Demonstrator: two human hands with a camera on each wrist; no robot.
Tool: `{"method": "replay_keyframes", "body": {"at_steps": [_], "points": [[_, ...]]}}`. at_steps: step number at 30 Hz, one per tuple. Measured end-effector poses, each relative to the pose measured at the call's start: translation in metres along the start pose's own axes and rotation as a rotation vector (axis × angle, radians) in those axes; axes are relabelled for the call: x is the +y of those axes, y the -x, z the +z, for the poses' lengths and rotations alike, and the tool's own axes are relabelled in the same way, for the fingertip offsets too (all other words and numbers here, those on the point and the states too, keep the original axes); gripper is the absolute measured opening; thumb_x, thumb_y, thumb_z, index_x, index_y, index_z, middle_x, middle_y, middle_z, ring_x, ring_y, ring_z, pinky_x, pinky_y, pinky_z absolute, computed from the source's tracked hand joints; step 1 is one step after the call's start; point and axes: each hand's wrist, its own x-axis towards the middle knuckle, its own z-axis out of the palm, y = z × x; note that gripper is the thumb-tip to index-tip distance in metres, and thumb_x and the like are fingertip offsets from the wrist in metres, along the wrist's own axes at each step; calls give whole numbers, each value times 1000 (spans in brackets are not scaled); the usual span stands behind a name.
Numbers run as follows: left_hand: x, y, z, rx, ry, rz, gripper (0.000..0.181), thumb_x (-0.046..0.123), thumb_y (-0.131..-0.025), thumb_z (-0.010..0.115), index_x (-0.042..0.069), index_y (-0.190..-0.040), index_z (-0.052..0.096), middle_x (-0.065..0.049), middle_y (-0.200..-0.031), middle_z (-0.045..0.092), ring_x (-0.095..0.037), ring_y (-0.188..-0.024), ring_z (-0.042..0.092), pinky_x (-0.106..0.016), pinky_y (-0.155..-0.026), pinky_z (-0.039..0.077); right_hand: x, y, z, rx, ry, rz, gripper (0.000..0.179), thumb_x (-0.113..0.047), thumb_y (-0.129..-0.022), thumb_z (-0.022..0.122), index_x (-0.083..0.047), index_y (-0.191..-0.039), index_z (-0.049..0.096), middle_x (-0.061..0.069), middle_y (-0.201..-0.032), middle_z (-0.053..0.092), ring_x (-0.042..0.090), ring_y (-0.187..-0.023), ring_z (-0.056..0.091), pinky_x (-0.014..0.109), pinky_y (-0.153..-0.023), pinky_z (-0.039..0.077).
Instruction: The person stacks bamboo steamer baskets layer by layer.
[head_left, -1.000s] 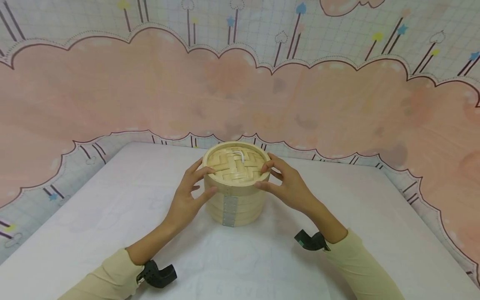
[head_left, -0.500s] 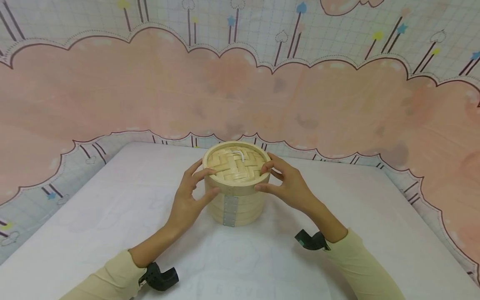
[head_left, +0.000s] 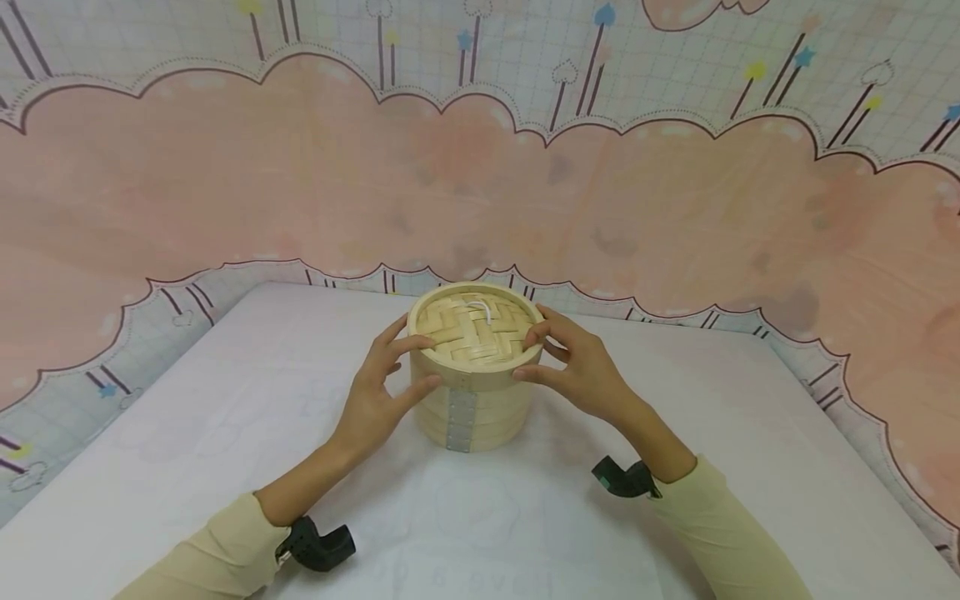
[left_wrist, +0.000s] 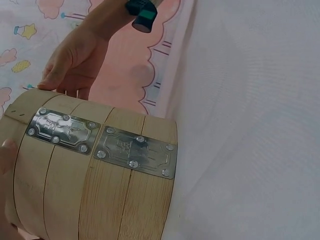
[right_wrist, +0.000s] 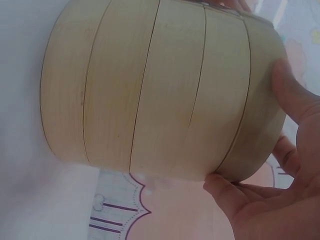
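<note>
A round bamboo steamer [head_left: 498, 417] stands upright near the middle of the table, with stacked tiers and metal plates [left_wrist: 135, 150] riveted on its front. On top sits its woven bamboo lid [head_left: 476, 333], which has a small white loop [head_left: 480, 308]. My left hand [head_left: 371, 396] grips the lid's left rim, thumb at the front side and index finger over the edge. From the right, my right hand [head_left: 588, 371] holds the opposite rim in the same way; in the right wrist view its thumb and fingers [right_wrist: 227, 195] press around the lid's band.
A white cloth [head_left: 225, 417] covers the table around the steamer. Behind it hangs a backdrop [head_left: 450, 183] printed with pink clouds, stars and hearts. Black wrist cameras [head_left: 318, 546] stick out below both forearms.
Both hands keep their hold on the lid. The lid has shifted very slightly to the right over the tiers; the steamer's body stays in place.
</note>
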Motion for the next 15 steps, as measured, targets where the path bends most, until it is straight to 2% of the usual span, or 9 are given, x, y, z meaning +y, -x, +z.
{"method": "replay_keyframes", "body": {"at_steps": [4, 11, 15], "points": [[-2, -2, 0, 6, 14, 18, 45, 9, -82, 76, 18, -123, 60, -2, -153, 29, -23, -140, 26, -57, -98, 41, 1, 0, -1, 0, 3, -4, 34, -21, -75, 82, -12, -96, 57, 9, -149, 37, 19, -139, 29, 25, -97, 44], [-1, -4, -3, -15, -9, 6, 45, 12, -83, 76, 21, -124, 61, 7, -154, 27, -19, -140, 25, -50, -98, 44, 3, 0, 0, -5, 0, 12, 35, -25, -75, 82, -13, -96, 57, 9, -150, 34, 22, -139, 29, 29, -97, 45], [0, -4, -4, -25, -11, 2, 45, 13, -83, 76, 19, -125, 60, 6, -154, 26, -20, -140, 25, -50, -97, 45, 2, -1, 0, -4, 31, 18, 35, -28, -75, 82, -15, -96, 57, 9, -150, 34, 23, -138, 31, 31, -97, 46]]}}
